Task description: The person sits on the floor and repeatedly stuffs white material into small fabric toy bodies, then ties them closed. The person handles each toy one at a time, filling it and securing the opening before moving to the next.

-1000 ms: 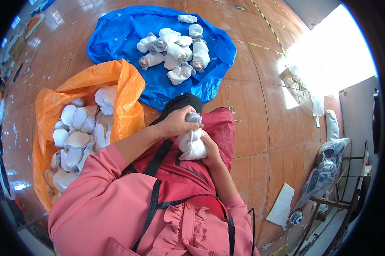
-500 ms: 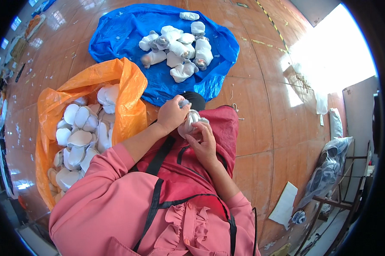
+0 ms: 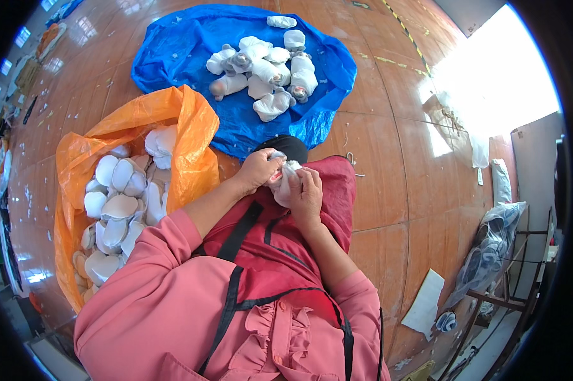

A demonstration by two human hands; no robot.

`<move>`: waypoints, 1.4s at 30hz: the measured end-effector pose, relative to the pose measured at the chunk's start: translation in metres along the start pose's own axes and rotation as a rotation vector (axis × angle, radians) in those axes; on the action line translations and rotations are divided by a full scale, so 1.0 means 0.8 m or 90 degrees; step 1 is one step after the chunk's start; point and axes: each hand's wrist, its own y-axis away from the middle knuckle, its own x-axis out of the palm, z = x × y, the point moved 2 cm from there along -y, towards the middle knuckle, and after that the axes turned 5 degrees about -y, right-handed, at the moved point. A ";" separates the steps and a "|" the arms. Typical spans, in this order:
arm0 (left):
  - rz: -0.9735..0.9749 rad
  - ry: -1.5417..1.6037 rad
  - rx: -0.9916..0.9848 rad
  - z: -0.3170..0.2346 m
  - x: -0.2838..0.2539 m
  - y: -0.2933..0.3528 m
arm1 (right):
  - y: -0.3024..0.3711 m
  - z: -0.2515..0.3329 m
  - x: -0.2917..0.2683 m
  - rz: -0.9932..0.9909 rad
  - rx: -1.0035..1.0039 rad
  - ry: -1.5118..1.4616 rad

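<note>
Small white-and-grey stuffed fabric piece: up over the lap, between both hands, in front of the red apron. Small pinkish-red patch visible on it, by the left fingers. Most of the piece is covered by fingers, so exact shape can't be read.

Left hand: fingers curled in, thumb and fingers pinching the upper left of the piece, grey bit poking out at the top. Right hand: fingers bent over the right side, gripping the white fabric. Hands close together, piece bridging them.

Black rounded shape just beyond the hands, can't tell what it is. Pink sleeves pushed up the forearms.

Ahead: blue sheet spread on the tiled floor, with a loose cluster of white bundles on it, several with grey ends.

Left: orange bag, mouth open, holding a heap of white and beige cupped pads. Its upper right edge meets the blue sheet.

Right, well apart: flat white piece on the floor, clear plastic bag with dark contents, metal frame.
</note>
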 end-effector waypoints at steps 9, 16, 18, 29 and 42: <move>0.074 0.074 0.065 0.007 0.003 0.002 | -0.001 -0.045 0.008 -0.041 0.015 -0.013; 0.088 0.049 0.167 -0.018 0.006 0.018 | 0.017 -0.069 0.009 0.075 0.459 -0.671; 0.110 0.036 0.190 -0.039 0.003 0.026 | 0.021 -0.048 0.007 0.069 0.487 -0.836; 0.092 -0.078 -0.104 -0.063 -0.016 0.021 | 0.034 -0.028 0.027 0.143 0.584 -0.803; 0.158 -0.585 0.059 -0.050 -0.019 -0.014 | 0.022 -0.004 -0.004 0.195 -0.036 -0.237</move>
